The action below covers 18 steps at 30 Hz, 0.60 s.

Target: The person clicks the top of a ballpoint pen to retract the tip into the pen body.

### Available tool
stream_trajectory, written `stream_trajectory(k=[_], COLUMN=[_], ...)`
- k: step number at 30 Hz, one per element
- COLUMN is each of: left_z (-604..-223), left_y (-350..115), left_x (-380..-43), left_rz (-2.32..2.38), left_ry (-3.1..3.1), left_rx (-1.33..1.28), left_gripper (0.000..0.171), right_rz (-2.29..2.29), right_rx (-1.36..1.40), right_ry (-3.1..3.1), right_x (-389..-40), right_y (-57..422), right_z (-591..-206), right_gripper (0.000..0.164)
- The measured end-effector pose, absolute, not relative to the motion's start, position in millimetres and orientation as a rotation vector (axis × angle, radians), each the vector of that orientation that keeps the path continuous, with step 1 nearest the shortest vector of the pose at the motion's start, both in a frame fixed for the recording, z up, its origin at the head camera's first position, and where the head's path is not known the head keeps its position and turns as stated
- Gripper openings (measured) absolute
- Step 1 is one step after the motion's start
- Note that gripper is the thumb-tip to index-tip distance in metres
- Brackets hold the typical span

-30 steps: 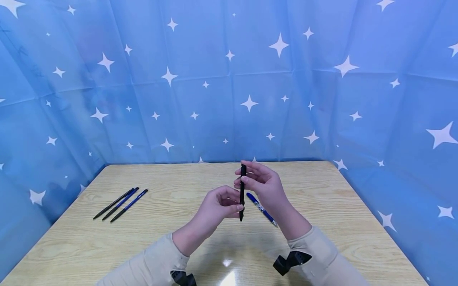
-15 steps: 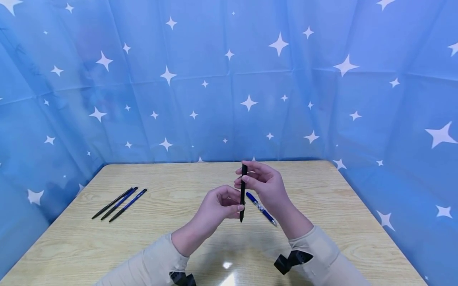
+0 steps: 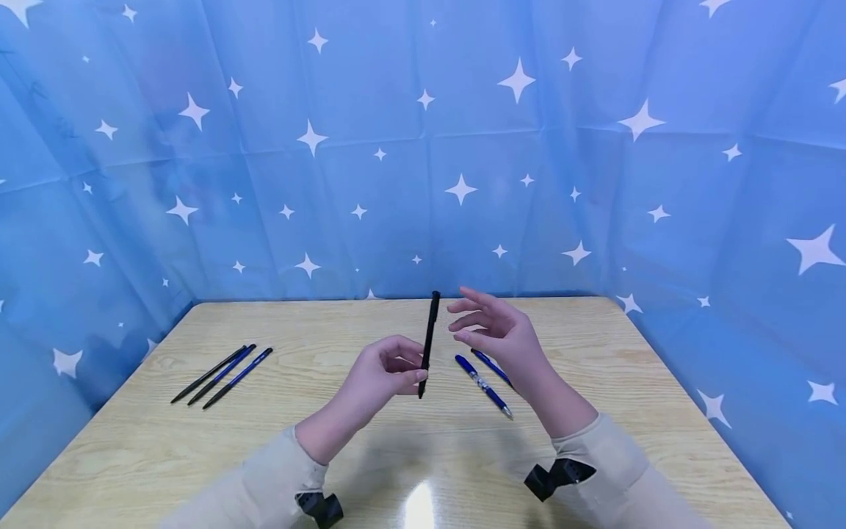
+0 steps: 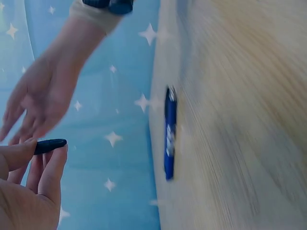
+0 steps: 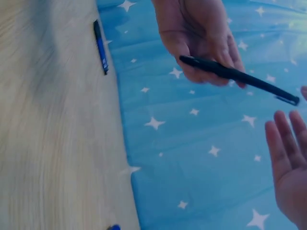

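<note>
My left hand (image 3: 380, 375) pinches a black pen (image 3: 429, 338) near its tip, between thumb and fingers, and holds it nearly upright above the table. The pen's clip end points up and leans slightly right. In the right wrist view the whole length of the black pen (image 5: 240, 76) shows, clip at the far end. My right hand (image 3: 502, 334) is just right of the pen, fingers loosely spread and holding nothing. Beneath the right hand lie a blue pen with a patterned barrel (image 3: 484, 386) and a second blue pen (image 3: 490, 366), partly hidden by that hand.
On the left of the wooden table (image 3: 317, 330) lie a black pen (image 3: 208, 375) and two dark blue pens, one of them a blue-and-black pen (image 3: 238, 378), side by side on a slant. A blue curtain with white stars (image 3: 423, 184) surrounds the table.
My right hand has let go of the black pen's upper end and drawn off to the right. My left hand has moved left with the pen, and the second blue pen has come into sight.
</note>
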<state>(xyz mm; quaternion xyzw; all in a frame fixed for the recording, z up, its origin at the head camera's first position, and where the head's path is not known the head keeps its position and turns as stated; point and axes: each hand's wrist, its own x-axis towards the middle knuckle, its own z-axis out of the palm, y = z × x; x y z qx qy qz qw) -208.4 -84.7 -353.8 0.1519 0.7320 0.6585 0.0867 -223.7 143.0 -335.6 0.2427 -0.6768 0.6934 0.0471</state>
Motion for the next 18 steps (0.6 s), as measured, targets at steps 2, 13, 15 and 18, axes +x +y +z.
stream_trajectory(k=[2, 13, 15, 18], left_z=[-356, -372, -376, -381], left_y=[-92, -144, -155, -172], left_x=[-214, -243, -247, -252], left_rz=[1.944, 1.815, 1.785, 1.746], left_ry=[2.223, 2.409, 2.438, 2.466], left_rx=[0.414, 0.241, 0.223, 0.196], left_gripper=[0.028, 0.035, 0.035, 0.036], right_rz=[2.084, 1.978, 1.974, 1.989], right_rx=[0.731, 0.686, 0.689, 0.703], right_ry=[-2.114, -2.426, -2.480, -2.529], right_x=[-225, -230, -232, -233], right_y=[147, 164, 166, 168], right_z=[-337, -350, -352, -356], right_gripper=[0.054, 0.048, 0.048, 0.049])
